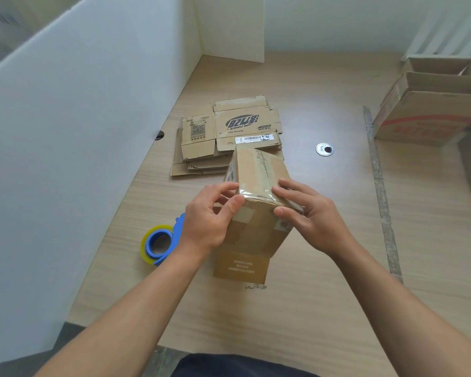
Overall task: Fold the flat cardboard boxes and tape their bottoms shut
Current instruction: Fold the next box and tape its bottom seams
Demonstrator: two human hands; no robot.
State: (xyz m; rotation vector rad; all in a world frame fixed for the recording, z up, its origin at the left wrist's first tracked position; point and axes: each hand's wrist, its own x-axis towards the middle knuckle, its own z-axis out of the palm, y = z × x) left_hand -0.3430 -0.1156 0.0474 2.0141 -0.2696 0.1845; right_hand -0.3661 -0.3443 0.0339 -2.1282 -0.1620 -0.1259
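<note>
Wooden table (324, 240) with flattened boxes (223, 131), tape dispenser (159, 244).

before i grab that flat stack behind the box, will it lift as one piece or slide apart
Likely to slide apart: the flat stack behind the folded box lies loose, its sheets' edges staggered. Probably light yet floppy, since the creased flaps stick out unsupported.

Worktop (324, 240): pale wood grain under soft, even light. White partition (79, 131) stood along its left edge, with a shorter panel (233, 25) at the far left corner. White wall (337, 20) behind. Metal grommet (324, 149) sat right of centre. Grey strip (379, 191) ran near the right edge.
</note>
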